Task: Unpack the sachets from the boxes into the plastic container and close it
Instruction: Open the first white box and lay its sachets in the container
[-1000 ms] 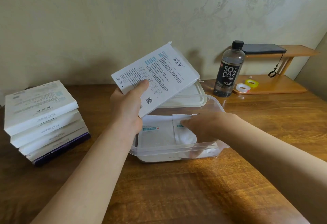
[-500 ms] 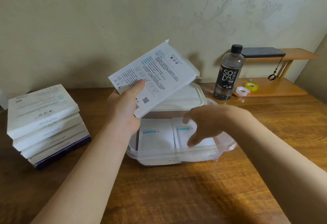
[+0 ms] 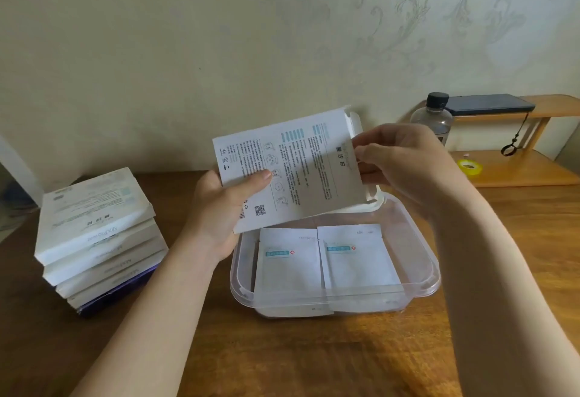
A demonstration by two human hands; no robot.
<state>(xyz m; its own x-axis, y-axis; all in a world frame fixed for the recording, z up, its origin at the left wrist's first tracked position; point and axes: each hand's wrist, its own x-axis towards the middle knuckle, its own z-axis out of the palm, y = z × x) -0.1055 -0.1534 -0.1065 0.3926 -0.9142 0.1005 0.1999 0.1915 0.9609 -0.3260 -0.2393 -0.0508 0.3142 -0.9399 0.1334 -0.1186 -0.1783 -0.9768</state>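
Box (image 3: 292,167) up in both hands, and the head view has it hovering tilted over the back edge of the plastic container (image 3: 420,283), printed side toward the camera. The left hand (image 3: 226,208) grips the lower left corner, thumb clamped across the print, steadying it so the other end is free to work. The right hand (image 3: 405,161) is at that other end, where the flap stands open, thumb and curled fingers pinching the mouth of the carton. Whether a sachet is already between those fingertips, I can't tell. The open end points toward the working hand and sits right above the tub, so anything pulled out has a short trip down.

Two sachets (image 3: 288,265) lie flat and side by side on top inside the clear container, which sits mid-table, a little right of centre. Its white lid (image 3: 373,205) waits just behind it, mostly hidden by the carton, out of the way until closing time.

Toward the left edge of the table (image 3: 314,349), a stack of boxes (image 3: 97,239) waits, well apart from the tub. At the back right corner stand a dark-capped bottle (image 3: 434,117) and a wooden shelf (image 3: 518,170) carrying a roll of yellow tape (image 3: 469,167) and a phone (image 3: 489,104).

My call: early days, plenty of unpacking ahead.
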